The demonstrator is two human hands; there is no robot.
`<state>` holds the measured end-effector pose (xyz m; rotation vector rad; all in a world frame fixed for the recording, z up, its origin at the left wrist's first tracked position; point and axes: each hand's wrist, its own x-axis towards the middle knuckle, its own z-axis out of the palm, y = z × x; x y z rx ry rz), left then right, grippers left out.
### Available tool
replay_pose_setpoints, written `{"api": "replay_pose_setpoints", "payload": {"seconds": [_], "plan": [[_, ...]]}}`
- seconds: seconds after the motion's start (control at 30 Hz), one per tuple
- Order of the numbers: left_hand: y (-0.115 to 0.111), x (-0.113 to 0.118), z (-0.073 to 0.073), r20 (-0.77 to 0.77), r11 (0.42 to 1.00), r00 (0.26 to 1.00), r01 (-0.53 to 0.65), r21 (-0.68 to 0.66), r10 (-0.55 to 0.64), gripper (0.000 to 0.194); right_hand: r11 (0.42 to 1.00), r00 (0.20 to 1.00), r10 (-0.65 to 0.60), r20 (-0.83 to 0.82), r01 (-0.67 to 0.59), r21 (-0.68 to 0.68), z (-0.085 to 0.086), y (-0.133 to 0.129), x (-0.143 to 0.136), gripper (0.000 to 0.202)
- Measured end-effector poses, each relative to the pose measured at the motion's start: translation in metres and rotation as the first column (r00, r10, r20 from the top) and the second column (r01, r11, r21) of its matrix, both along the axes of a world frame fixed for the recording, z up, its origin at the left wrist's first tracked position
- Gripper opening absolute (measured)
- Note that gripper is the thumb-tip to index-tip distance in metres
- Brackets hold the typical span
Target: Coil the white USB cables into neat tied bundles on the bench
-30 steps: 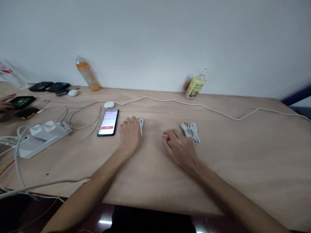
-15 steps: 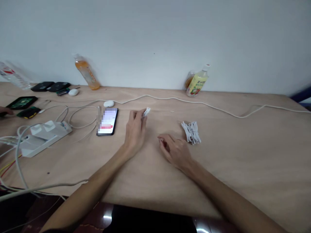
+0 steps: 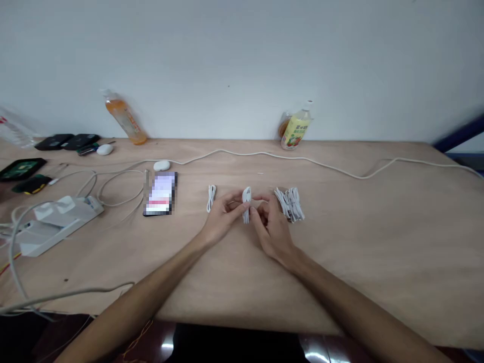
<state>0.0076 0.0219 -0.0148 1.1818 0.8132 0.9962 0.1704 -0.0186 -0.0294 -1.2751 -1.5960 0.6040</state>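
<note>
I have a small coiled white cable (image 3: 246,201) pinched between both hands, just above the middle of the worktop (image 3: 378,252). My left hand (image 3: 223,219) grips it from the left with thumb and fingertips; my right hand (image 3: 270,224) closes on it from the right, fingers curled in. Both are pressed onto the same little bundle, so neither is spread.

Just left of my left hand a second coiled cable (image 3: 210,197) lies flat on the wood. Close beside my right hand sits a pile of more coiled cables (image 3: 290,203).

As I judge it, the main risk is the coil springing loose: the hold is only fingertips on thin, slippery loops, and a slack grip could let them unwind or drop. My right wrist is also near the pile, so a careless sweep might scatter it. A phone (image 3: 160,193) lies further left, well apart.

As for containers, two drink bottles stand by the wall: an orange bottle (image 3: 123,117), leaning, with orange liquid inside, and a yellow bottle (image 3: 296,130) whose fill level I cannot tell behind its label.
</note>
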Motion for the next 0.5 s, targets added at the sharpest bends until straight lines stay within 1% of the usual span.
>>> {"api": "replay_pose_setpoints", "payload": {"seconds": [0.1,0.17,0.27,0.4,0.5], "plan": [[-0.0035,0.0024,-0.0016,0.001,0.997,0.998,0.062,-0.036,-0.062,0.048,0.999,0.998,0.017,-0.052,-0.02,-0.042,0.0006,0.0002,0.0007,0.024],[-0.005,0.0037,-0.0029,0.0,0.996,0.997,0.081,-0.043,-0.081,0.048,0.996,0.996,0.045,-0.075,-0.05,-0.072,0.0009,0.0003,0.001,0.025],[-0.0051,0.004,-0.0047,0.008,0.996,0.997,0.081,-0.042,-0.081,0.048,0.992,0.994,0.067,-0.092,-0.076,-0.1,0.0011,0.0008,0.0012,0.026],[-0.0038,0.0038,-0.0072,0.045,0.994,0.996,0.085,-0.071,-0.082,0.047,0.991,0.992,0.068,-0.109,-0.08,-0.112,0.0012,0.0012,0.0009,0.025],[-0.0033,0.0045,-0.0095,0.086,0.993,0.996,0.045,-0.109,-0.036,0.047,0.99,0.988,0.072,-0.137,-0.088,-0.11,0.0008,0.0012,0.0006,0.025]]}}
